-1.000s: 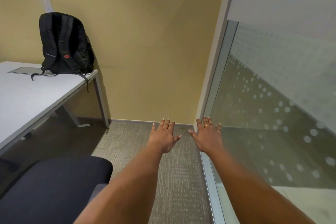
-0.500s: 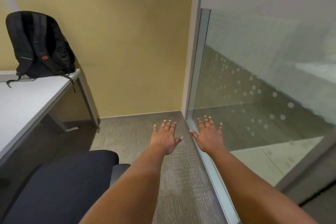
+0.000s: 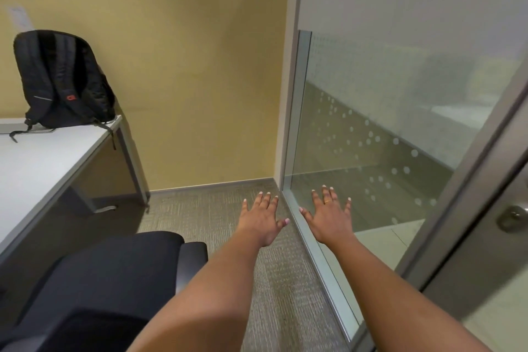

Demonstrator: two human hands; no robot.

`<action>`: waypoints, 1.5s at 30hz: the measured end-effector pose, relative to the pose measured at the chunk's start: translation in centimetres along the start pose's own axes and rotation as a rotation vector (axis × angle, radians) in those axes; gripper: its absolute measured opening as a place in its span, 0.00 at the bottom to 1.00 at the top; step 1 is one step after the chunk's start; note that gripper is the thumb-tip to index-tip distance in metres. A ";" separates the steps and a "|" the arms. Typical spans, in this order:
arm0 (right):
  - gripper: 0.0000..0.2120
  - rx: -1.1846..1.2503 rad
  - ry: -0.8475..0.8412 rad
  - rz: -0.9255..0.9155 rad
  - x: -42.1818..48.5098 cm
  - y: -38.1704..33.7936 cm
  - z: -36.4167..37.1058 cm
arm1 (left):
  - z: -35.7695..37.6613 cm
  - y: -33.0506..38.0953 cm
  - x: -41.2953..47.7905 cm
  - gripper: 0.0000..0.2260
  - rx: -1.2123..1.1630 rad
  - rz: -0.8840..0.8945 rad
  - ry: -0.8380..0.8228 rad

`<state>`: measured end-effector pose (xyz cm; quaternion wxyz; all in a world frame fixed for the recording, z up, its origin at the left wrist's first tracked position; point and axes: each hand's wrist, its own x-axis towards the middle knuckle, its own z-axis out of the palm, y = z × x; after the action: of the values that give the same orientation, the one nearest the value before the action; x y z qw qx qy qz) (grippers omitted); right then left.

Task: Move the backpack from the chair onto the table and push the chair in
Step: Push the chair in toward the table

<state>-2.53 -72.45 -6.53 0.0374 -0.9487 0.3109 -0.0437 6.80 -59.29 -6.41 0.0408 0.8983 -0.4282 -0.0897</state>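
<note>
Resting upright at the far corner of the table [image 3: 43, 157], the backpack [image 3: 61, 80] leans back against the yellow wall [image 3: 185, 66], straps facing the camera. One loose strap trails over the table edge beside the near leg. Judgement: placed at the corner against the wall so it stands without support; the first half of the task looks done.

Chair [image 3: 100, 280]: dark seat, below and in front of the table edge, near the camera. Seat is bare. Whether it sits partly under the table cannot be told, since its lower part and base are cut off by the frame bottom. Judgement: pushing it in may be finished or still pending; not determinable here.

Left hand [image 3: 261, 218]: held out flat, palm down, fingers spread, grasping nothing, hovering over the carpet [image 3: 228, 208] well to the right of the table. Right hand [image 3: 328, 216]: same pose, fingers splayed, empty, a ring on one finger, just beyond the left hand, over the base rail of the glass partition [image 3: 371, 123]. Judgement: both hands shown open and clear of everything, which reads as a rest or end pose, not a reach.

Hard to make out: a pale sheet on the wall above the backpack, its content unreadable; a flat panel on the table under the backpack, mostly covered. A door handle [image 3: 511, 216] sits at the far right, blurred.
</note>
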 end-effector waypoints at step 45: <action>0.30 0.243 0.270 -0.180 -25.2 -25.3 -7.4 | -9.6 -15.0 -33.7 0.29 0.106 -0.111 0.397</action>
<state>-8.73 -37.49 1.76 0.1053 -0.9466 0.2198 -0.2110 -0.66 -23.73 4.97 0.0720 0.9214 -0.3658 0.1096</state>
